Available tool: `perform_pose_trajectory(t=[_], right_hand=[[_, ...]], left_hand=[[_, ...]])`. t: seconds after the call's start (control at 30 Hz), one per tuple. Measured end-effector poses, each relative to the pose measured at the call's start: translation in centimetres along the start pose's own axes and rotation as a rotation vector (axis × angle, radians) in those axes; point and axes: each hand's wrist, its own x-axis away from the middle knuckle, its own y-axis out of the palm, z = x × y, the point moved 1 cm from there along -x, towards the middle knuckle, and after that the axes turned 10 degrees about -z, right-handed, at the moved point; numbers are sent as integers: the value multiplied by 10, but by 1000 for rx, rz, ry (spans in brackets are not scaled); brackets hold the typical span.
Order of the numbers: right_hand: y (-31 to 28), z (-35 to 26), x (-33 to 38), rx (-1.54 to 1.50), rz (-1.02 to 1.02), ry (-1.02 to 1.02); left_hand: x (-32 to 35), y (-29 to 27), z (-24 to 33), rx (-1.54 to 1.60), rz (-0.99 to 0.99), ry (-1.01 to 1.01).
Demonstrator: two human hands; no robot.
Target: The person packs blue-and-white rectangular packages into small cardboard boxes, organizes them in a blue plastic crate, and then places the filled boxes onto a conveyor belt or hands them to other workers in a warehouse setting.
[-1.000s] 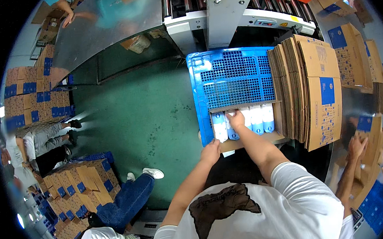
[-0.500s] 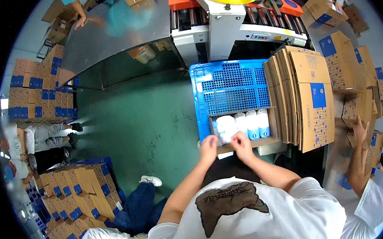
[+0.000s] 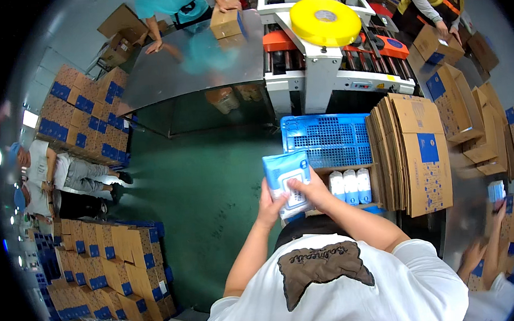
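A blue and white soft pack of wet wipes (image 3: pixel 283 166) is held up in front of my body, tilted, with its lid side showing. My left hand (image 3: pixel 269 207) grips its lower left side, thumb across the front. My right hand (image 3: pixel 311 192) is closed on its lower right, thumb pressed near the lid. Just right of my right hand, an open cardboard carton (image 3: pixel 375 182) holds several upright packs (image 3: pixel 351 187) in a row. My right hand and the wipes cover the carton's left end.
The carton stands on a blue plastic pallet (image 3: pixel 326 140), beside a stack of flattened cartons (image 3: pixel 424 150). Ahead are a metal table (image 3: pixel 204 61) and a roller machine with yellow tape (image 3: pixel 304 25). Co-workers stand at the far side and to the right. Stacked cartons (image 3: pixel 98 258) are at left.
Both hands have risen from the carton's near edge and now hold the pack of wipes, left of the row. The view has shifted, showing more of the far side.
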Motion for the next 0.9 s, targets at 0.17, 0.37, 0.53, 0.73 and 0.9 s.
perform_pose_trajectory(t=[0.17, 0.37, 0.53, 0.73, 0.9], right_hand=[[50, -8, -11, 783, 176, -350], [81, -16, -38, 875, 50, -357], [66, -3, -52, 739, 97, -290], [-5, 5, -48, 524, 202, -63], [-74, 21, -37, 269, 407, 35]], left_hand=[[3, -26, -17, -8, 484, 275], [3, -52, -3, 121, 659, 340], [-14, -53, -10, 24, 712, 216], [-67, -26, -38, -151, 532, -83], [-108, 33, -52, -146, 375, -365]])
